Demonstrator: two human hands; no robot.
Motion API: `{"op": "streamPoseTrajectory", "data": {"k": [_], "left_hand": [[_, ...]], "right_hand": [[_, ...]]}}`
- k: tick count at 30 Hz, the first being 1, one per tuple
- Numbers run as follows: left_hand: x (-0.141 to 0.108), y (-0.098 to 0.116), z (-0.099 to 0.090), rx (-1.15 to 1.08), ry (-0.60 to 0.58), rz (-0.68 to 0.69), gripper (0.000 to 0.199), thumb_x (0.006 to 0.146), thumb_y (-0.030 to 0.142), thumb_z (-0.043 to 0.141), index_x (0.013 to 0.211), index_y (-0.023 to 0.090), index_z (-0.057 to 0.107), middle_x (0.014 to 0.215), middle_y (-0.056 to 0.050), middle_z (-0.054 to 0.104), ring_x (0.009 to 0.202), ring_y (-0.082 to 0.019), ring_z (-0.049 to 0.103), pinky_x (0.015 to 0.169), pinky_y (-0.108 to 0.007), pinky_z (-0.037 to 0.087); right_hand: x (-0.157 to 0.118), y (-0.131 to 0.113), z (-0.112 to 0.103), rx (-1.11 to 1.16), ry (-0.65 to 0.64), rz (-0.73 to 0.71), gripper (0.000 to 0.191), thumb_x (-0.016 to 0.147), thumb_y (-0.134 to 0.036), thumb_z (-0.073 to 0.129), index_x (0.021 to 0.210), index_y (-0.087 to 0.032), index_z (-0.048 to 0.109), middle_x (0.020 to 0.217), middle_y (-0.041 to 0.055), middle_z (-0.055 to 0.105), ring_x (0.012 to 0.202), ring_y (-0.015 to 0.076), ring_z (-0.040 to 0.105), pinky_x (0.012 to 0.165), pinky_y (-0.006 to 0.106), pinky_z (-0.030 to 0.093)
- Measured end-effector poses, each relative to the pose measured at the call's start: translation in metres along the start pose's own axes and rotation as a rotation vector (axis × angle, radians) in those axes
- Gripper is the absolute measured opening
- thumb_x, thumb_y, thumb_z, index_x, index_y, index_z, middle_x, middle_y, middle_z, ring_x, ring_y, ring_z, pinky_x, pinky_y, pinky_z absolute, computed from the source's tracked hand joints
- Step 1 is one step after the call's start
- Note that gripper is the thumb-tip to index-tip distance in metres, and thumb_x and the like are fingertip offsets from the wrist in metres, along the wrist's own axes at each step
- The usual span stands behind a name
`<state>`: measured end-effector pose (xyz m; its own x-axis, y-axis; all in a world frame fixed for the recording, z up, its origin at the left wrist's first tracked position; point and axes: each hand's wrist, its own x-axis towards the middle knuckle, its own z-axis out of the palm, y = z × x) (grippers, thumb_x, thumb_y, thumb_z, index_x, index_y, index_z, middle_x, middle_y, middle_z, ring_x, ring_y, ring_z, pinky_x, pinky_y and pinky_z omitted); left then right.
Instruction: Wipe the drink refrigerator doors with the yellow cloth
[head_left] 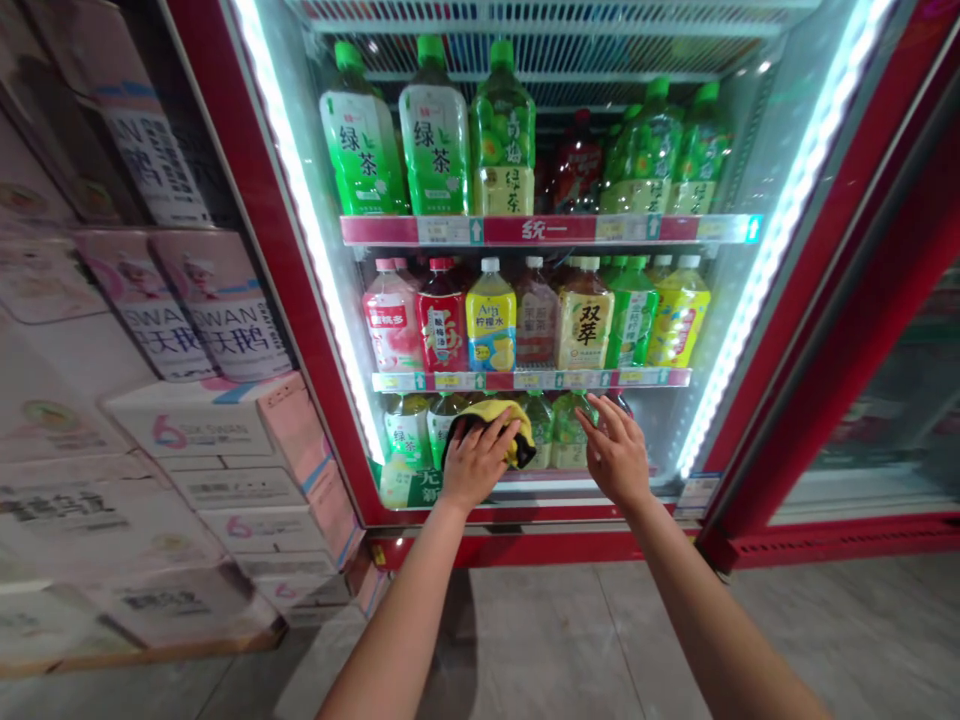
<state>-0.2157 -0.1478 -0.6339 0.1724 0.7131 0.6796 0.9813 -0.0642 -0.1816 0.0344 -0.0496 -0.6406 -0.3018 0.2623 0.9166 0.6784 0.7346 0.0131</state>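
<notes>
My left hand (478, 462) holds a yellow cloth (491, 412) with a dark edge in front of the lowest shelf, hiding parts of the bottles behind it. To its right, my right hand (619, 455) is raised with fingers apart and nothing in it, close to the bottles of the bottom row. A green tea bottle (406, 430) stands at the left of that row. Just above both hands runs the price strip (531, 380) of the middle shelf, with a yellow lemon drink bottle (491, 318) and several other drinks standing on it.
The red-framed cooler (525, 550) has bright light strips (300, 220) down both sides. Large green tea bottles (435, 135) fill the top shelf. Stacked cartons (217, 420) stand close on the left. A second red-framed cooler (847, 440) adjoins on the right, above grey floor tiles (540, 640).
</notes>
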Motion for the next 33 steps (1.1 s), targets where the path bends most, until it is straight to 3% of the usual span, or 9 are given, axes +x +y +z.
{"op": "streamPoseTrajectory", "data": {"k": [3,7,11,15,19,23,26,30,33], "left_hand": [[-0.006,-0.015,0.002,0.006,0.126,-0.187,0.068,0.089,0.022,0.062,0.155,0.032,0.045,0.164,-0.005,0.040,0.137,-0.031,0.052,0.127,-0.053,0.024],[0.051,0.004,-0.010,-0.048,0.357,-0.355,0.077,0.093,0.024,0.057,0.163,0.021,0.026,0.173,-0.011,0.015,0.156,-0.036,0.023,0.127,-0.059,0.017],[0.078,0.045,-0.010,0.012,0.126,-0.088,0.081,0.090,0.028,0.065,0.163,0.031,0.027,0.171,-0.005,0.024,0.149,-0.033,0.036,0.127,-0.057,0.020],[0.032,0.047,0.007,0.111,-0.133,0.242,0.081,0.090,0.029,0.067,0.160,0.040,0.027,0.167,0.002,0.034,0.136,-0.027,0.052,0.122,-0.049,0.034],[0.020,0.038,0.008,0.137,-0.120,0.149,0.081,0.088,0.028,0.070,0.159,0.039,0.033,0.163,0.000,0.041,0.131,-0.026,0.056,0.121,-0.050,0.036],[0.077,0.066,-0.005,0.109,0.018,-0.008,0.084,0.087,0.032,0.072,0.161,0.033,0.031,0.167,-0.004,0.032,0.141,-0.031,0.047,0.125,-0.056,0.027],[0.098,0.086,-0.003,0.099,-0.003,0.057,0.084,0.089,0.033,0.069,0.162,0.033,0.028,0.169,-0.003,0.029,0.144,-0.032,0.043,0.125,-0.057,0.026],[0.059,0.078,0.013,0.077,-0.189,0.318,0.077,0.093,0.028,0.063,0.161,0.039,0.028,0.165,0.002,0.037,0.139,-0.028,0.050,0.123,-0.054,0.031],[0.038,0.069,0.017,0.077,-0.209,0.236,0.078,0.091,0.026,0.065,0.160,0.038,0.031,0.163,0.001,0.040,0.134,-0.028,0.054,0.123,-0.055,0.031]], "right_hand": [[-0.011,0.011,0.001,-0.018,0.026,0.009,0.059,0.089,-0.005,0.056,0.141,-0.033,0.060,0.144,0.0078,0.061,0.138,0.0270,0.053,0.109,0.044,0.047],[-0.016,0.023,-0.001,-0.009,0.039,0.056,0.064,0.088,-0.003,0.054,0.144,-0.033,0.057,0.147,0.0096,0.057,0.137,0.0272,0.053,0.108,0.045,0.049],[-0.015,0.024,-0.002,0.023,0.042,0.050,0.066,0.089,-0.002,0.051,0.147,-0.032,0.054,0.148,0.0103,0.056,0.139,0.0266,0.051,0.108,0.046,0.050],[-0.020,0.026,0.000,0.013,0.048,0.055,0.066,0.089,-0.002,0.051,0.148,-0.033,0.052,0.146,0.0100,0.057,0.140,0.0270,0.050,0.109,0.046,0.050],[-0.028,0.036,0.001,0.000,0.074,0.101,0.067,0.090,-0.002,0.049,0.149,-0.033,0.051,0.144,0.0110,0.059,0.137,0.0271,0.053,0.107,0.047,0.051],[-0.033,0.047,-0.001,0.042,0.100,0.154,0.069,0.090,-0.001,0.046,0.152,-0.033,0.048,0.143,0.0123,0.057,0.134,0.0261,0.054,0.106,0.047,0.052],[-0.038,0.051,-0.001,0.060,0.096,0.149,0.070,0.090,0.001,0.045,0.152,-0.033,0.047,0.145,0.0129,0.055,0.135,0.0259,0.052,0.107,0.046,0.052],[-0.048,0.058,-0.002,0.047,0.069,0.194,0.069,0.088,0.001,0.047,0.147,-0.034,0.054,0.145,0.0102,0.056,0.135,0.0255,0.052,0.109,0.047,0.050],[-0.057,0.067,-0.005,0.059,0.044,0.264,0.069,0.084,0.003,0.047,0.142,-0.034,0.059,0.144,0.0093,0.056,0.132,0.0250,0.053,0.107,0.047,0.052]]}}
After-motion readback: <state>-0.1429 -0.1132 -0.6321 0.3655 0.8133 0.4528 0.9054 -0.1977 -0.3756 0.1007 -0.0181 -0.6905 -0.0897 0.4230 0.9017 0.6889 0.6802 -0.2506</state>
